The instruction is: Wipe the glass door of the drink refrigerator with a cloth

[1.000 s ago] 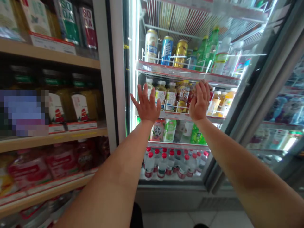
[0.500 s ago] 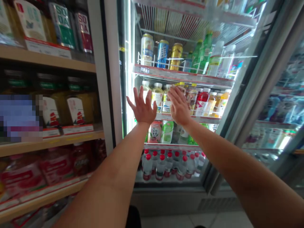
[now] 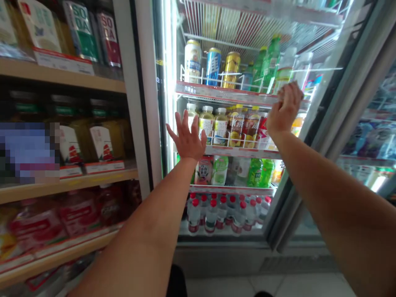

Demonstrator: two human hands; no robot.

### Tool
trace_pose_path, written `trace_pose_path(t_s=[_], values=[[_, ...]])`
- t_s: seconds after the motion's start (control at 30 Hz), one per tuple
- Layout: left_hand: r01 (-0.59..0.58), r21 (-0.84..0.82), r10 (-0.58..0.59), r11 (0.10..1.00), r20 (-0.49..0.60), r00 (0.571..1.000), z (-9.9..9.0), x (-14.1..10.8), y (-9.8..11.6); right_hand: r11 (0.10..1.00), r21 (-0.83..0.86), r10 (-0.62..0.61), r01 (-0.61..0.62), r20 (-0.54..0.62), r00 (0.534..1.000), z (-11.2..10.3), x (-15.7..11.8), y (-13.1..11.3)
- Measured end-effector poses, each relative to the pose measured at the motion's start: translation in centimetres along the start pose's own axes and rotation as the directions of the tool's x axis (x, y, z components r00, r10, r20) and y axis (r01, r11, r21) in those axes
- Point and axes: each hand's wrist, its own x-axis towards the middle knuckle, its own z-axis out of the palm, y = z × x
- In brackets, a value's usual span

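Note:
My left hand (image 3: 188,138) is spread flat with its fingers apart, seemingly against the glass door (image 3: 213,237) of a lit drinks fridge. Behind its fingertips stand white-capped bottles (image 3: 206,121) of pale drink. Farther right and higher, my right hand (image 3: 285,110) is raised at the glass with its fingers bent together. What lies under those fingers, if anything, I cannot make out. It partly covers bottles of red and orange drink (image 3: 297,123) and the shelf edge above them.
Cans (image 3: 213,66) and green bottles (image 3: 272,60) fill an upper shelf. Red-capped water bottles (image 3: 212,216) stand at the bottom. To the left are wooden shelves (image 3: 102,177) of drinks. A metal door frame (image 3: 328,136) runs along the right, beside another glass-fronted fridge.
My right hand has moved right and upward across the glass, and its fingers are now more bent. My left hand stays spread in nearly the same place.

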Motion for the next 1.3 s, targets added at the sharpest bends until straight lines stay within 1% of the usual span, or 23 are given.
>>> trace_pose_path(t_s=[0.07, 0.13, 0.2, 0.27, 0.33, 0.43, 0.5, 0.57, 0.63, 0.67, 0.73, 0.8, 0.87, 0.9, 0.93, 0.97, 1.07, 1.1, 1.13, 1.17, 1.2, 1.23, 1.3], values=[[-0.002, -0.004, 0.002, 1.0, 0.002, 1.0, 0.1, 0.0, -0.1, 0.981, -0.043, 0.182, -0.187, -0.101, 0.978, -0.9, -0.2, 2.4], [0.0, -0.004, 0.0, 1.0, -0.001, 1.0, 0.1, 0.0, -0.1, 0.93, -0.078, 0.345, -0.36, -0.163, 0.924, -1.6, -0.6, 3.8], [0.003, -0.006, -0.003, 1.0, -0.004, 1.0, 0.0, 0.0, -0.1, 0.885, -0.112, 0.43, -0.452, -0.176, 0.886, -1.8, -0.9, 4.2], [0.001, -0.008, -0.001, 1.0, -0.006, 1.0, -0.1, 0.0, 0.0, 0.875, -0.141, 0.442, -0.463, -0.157, 0.883, -1.5, -1.0, 3.5], [0.0, -0.01, 0.0, 1.0, -0.004, 1.0, -0.2, 0.0, 0.0, 0.908, -0.146, 0.378, -0.393, -0.119, 0.918, -0.9, -1.2, 2.1], [0.011, -0.02, -0.011, 1.0, 0.001, 1.0, -0.2, 0.0, 0.1, 0.986, -0.098, 0.133, -0.136, -0.038, 0.99, 0.2, -2.6, -1.2], [0.011, -0.024, -0.011, 1.0, -0.007, 1.0, -0.1, 0.1, 0.0, 0.999, -0.043, -0.031, 0.031, 0.016, 0.999, 0.7, -4.2, -3.6], [0.004, -0.022, -0.004, 1.0, -0.018, 1.0, 0.0, 0.1, 0.0, 0.985, 0.023, -0.172, 0.17, 0.109, 0.979, 0.7, -6.3, -5.9], [-0.004, -0.014, 0.003, 1.0, -0.018, 1.0, 0.1, 0.1, -0.1, 0.945, 0.107, -0.326, 0.309, 0.223, 0.919, 0.4, -8.5, -7.5], [-0.008, -0.012, 0.008, 1.0, -0.017, 1.0, 0.1, 0.0, -0.1, 0.91, 0.153, -0.414, 0.385, 0.284, 0.865, 0.3, -9.6, -8.1], [-0.016, -0.011, 0.016, 1.0, -0.017, 1.0, 0.1, 0.0, -0.2, 0.806, 0.263, -0.592, 0.53, 0.377, 0.713, -0.1, -11.4, -8.6], [-0.015, -0.014, 0.014, 1.0, -0.02, 1.0, 0.1, 0.0, -0.1, 0.699, 0.369, -0.713, 0.613, 0.427, 0.556, -0.3, -12.4, -8.7], [-0.011, -0.011, 0.011, 1.0, -0.015, 1.0, 0.0, 0.0, -0.1, 0.647, 0.425, -0.758, 0.634, 0.451, 0.471, -0.3, -12.4, -8.6], [-0.008, -0.008, 0.008, 1.0, -0.012, 1.0, 0.0, 0.0, 0.0, 0.65, 0.423, -0.754, 0.631, 0.46, 0.469, -0.2, -12.0, -8.5], [-0.006, -0.007, 0.006, 1.0, -0.008, 1.0, -0.1, 0.1, 0.0, 0.673, 0.399, -0.734, 0.623, 0.462, 0.497, -0.1, -11.4, -8.5], [-0.003, -0.007, 0.003, 1.0, -0.006, 1.0, -0.1, 0.1, 0.0, 0.712, 0.357, -0.698, 0.604, 0.453, 0.555, -0.1, -10.7, -8.5], [0.013, -0.018, -0.013, 1.0, 0.0, 1.0, -0.1, 0.1, 0.1, 0.863, 0.203, -0.505, 0.462, 0.356, 0.787, 0.0, -9.5, -8.4], [0.015, -0.017, -0.015, 1.0, 0.001, 1.0, -0.1, 0.1, 0.1, 0.895, 0.17, -0.445, 0.411, 0.324, 0.835, -0.2, -9.6, -8.4], [0.012, -0.015, -0.012, 1.0, 0.0, 1.0, -0.1, 0.1, 0.1, 0.911, 0.155, -0.413, 0.383, 0.313, 0.855, -0.4, -10.1, -8.3], [0.008, -0.01, -0.008, 1.0, -0.003, 1.0, -0.1, 0.0, 0.1, 0.91, 0.156, -0.415, 0.384, 0.327, 0.849, -0.7, -11.0, -8.2], [0.004, -0.007, -0.004, 1.0, -0.008, 1.0, -0.1, 0.0, 0.0, 0.895, 0.175, -0.446, 0.41, 0.363, 0.818, -1.0, -12.1, -8.1], [0.002, -0.007, -0.002, 1.0, -0.01, 1.0, -0.1, 0.0, 0.0, 0.865, 0.214, -0.502, 0.455, 0.413, 0.76, -1.3, -13.3, -8.0], [0.007, -0.019, -0.007, 1.0, -0.001, 1.0, 0.0, 0.0, 0.0, 0.754, 0.355, -0.653, 0.552, 0.493, 0.575, -1.9, -15.5, -7.9]])
